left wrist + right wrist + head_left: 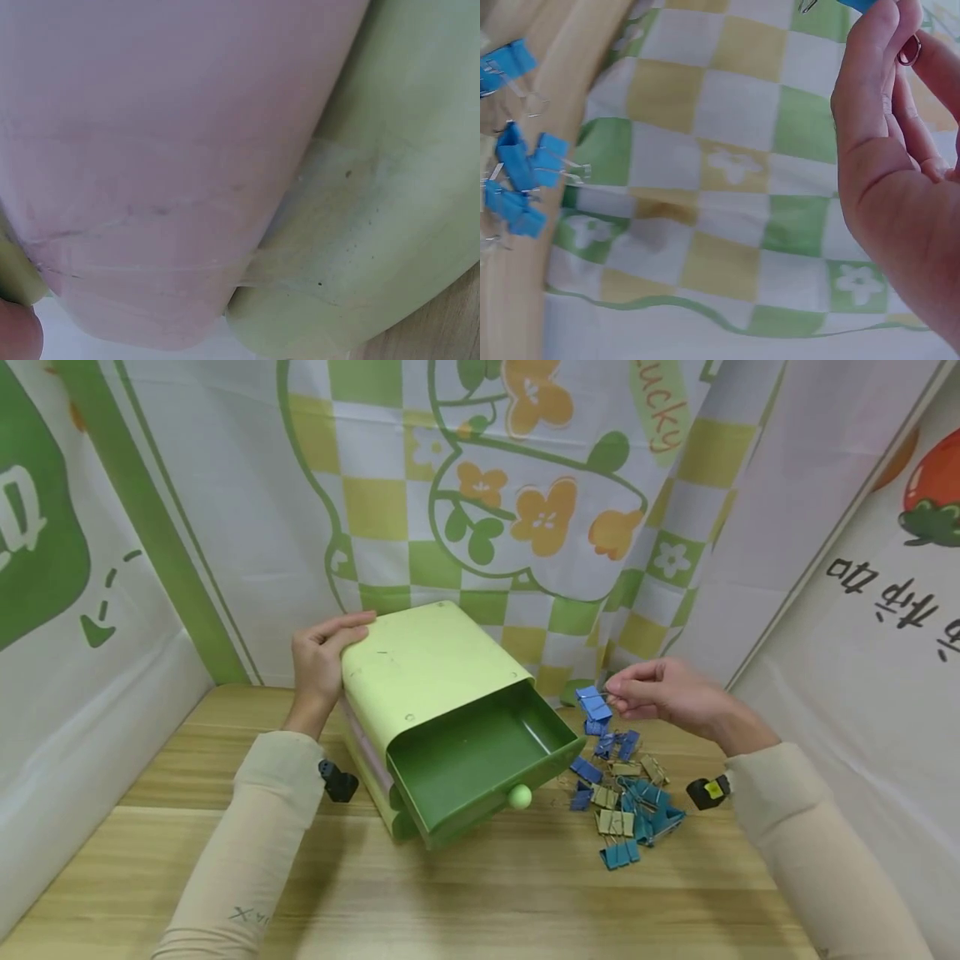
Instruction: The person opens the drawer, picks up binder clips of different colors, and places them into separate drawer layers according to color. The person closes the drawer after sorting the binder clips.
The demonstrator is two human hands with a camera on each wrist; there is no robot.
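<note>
A blue binder clip (593,702) hangs by its wire handle from the thumb and fingers of my right hand (670,695), above the clip pile. In the right wrist view, the wire loop shows between the fingertips (909,51). My left hand (321,662) rests on the back left edge of a stacked drawer box (435,668), fingers over its pale green top. Its top drawer (472,760), dark green inside with a round knob (519,797), is pulled out and holds nothing. From the left wrist, the box's pink middle tier (150,165) and green lower tier (360,247) fill the view.
Right of the drawer, several binder clips lie loose on the wooden table (480,902): blue ones (587,770), yellow ones (615,822) and a teal heap (651,810). A checked curtain (465,552) hangs right behind the box. White printed sheets flank both sides.
</note>
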